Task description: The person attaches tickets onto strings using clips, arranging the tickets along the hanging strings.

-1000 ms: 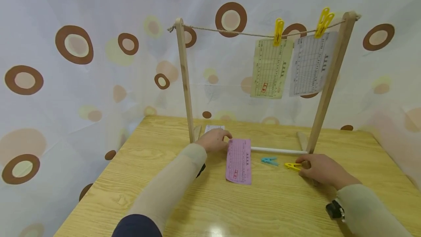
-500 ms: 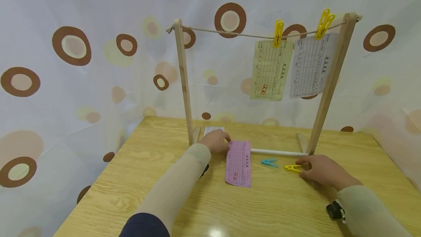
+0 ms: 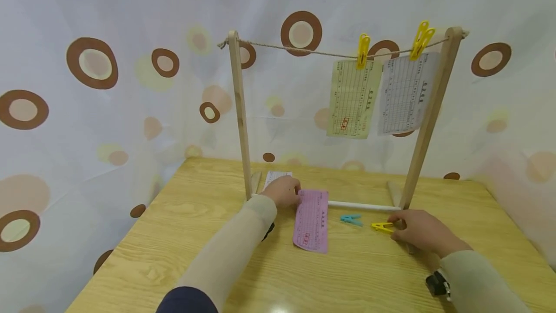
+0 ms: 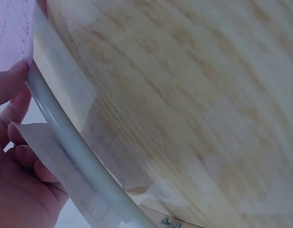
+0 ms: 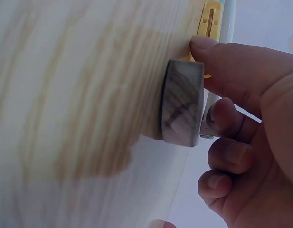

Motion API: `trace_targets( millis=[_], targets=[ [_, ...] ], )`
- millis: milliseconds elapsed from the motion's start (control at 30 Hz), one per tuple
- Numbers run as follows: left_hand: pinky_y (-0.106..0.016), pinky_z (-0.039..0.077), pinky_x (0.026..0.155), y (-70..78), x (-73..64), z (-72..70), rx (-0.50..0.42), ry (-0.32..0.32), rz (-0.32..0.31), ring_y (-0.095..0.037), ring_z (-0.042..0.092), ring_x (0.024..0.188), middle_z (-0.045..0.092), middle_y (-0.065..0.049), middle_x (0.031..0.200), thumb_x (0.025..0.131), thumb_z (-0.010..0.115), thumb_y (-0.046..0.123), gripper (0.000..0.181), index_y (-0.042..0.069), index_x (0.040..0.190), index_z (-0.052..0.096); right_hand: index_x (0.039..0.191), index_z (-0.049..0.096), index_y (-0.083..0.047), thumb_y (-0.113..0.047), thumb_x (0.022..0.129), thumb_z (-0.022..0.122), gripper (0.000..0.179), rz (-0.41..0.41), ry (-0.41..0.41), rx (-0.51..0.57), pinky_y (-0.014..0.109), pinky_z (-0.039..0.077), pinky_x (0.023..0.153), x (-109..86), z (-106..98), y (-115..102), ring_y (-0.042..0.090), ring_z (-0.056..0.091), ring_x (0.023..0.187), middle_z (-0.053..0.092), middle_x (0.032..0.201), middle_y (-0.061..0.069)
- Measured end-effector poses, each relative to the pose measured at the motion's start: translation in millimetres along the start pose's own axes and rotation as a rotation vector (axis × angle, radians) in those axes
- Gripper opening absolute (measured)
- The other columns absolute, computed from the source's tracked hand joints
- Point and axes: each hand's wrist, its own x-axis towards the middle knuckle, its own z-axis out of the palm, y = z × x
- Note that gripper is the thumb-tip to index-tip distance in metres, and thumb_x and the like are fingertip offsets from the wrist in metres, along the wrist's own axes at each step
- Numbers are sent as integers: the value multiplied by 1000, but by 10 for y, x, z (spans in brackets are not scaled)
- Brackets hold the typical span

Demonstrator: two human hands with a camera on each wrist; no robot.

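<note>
My left hand (image 3: pixel 281 191) pinches the top left edge of a pink printed slip (image 3: pixel 311 221) between thumb and index finger. In the left wrist view its other fingers curl beside a white slip (image 4: pixel 61 166). My right hand (image 3: pixel 423 228) has thumb and forefinger on the handle end of a yellow clothespin (image 3: pixel 381 227) low over the table. A blue clothespin (image 3: pixel 351 220) lies to its left. On the rope (image 3: pixel 299 50) hang a pale yellow slip (image 3: pixel 354 98) and a white slip (image 3: pixel 405 93), held by yellow clothespins (image 3: pixel 363 51).
A wooden rack stands on the table (image 3: pixel 191 197), with a left post (image 3: pixel 242 115) and a right post (image 3: pixel 427 124). A white rod (image 3: pixel 365 206) joins them near the bottom. One wooden foot (image 5: pixel 182 102) projects close to my right fingers. Behind hangs a patterned cloth (image 3: pixel 173 8).
The head view has shifted a little, so the rack sits slightly lower and further left. Both hands keep nearly the same place at the pink slip and the yellow clothespin.
</note>
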Motion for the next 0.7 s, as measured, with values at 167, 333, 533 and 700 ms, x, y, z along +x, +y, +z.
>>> trace_targets(
  millis=[167,333,533,700],
  targets=[
    [-32,49,75,-17,-19,-5,-31,18,18,-15,58,88,68,2,102,97,66,20,10,15,104,71,120,69,-10,-28,87,78,38,11,11,23,50,51,76,-18,16,-23,28,62,92,68,110,12],
    [-33,50,76,-37,-25,-45,-67,58,51,-14,59,89,69,-1,112,103,56,21,18,15,110,72,122,65,-8,-27,89,75,39,19,27,84,40,45,66,-34,23,-35,20,52,75,61,93,5],
    [-32,50,76,-29,-40,-91,-85,94,108,-11,60,89,69,3,110,106,55,32,26,16,114,73,120,56,-4,-23,95,69,33,-19,89,133,33,35,55,-56,29,-77,17,40,60,46,77,3],
    [-31,50,78,25,-111,-147,-64,116,152,-10,60,93,69,5,108,106,54,34,28,17,114,75,114,54,-5,-21,96,67,27,-49,144,151,31,34,54,-52,33,-114,16,39,60,44,76,2]
  ],
)
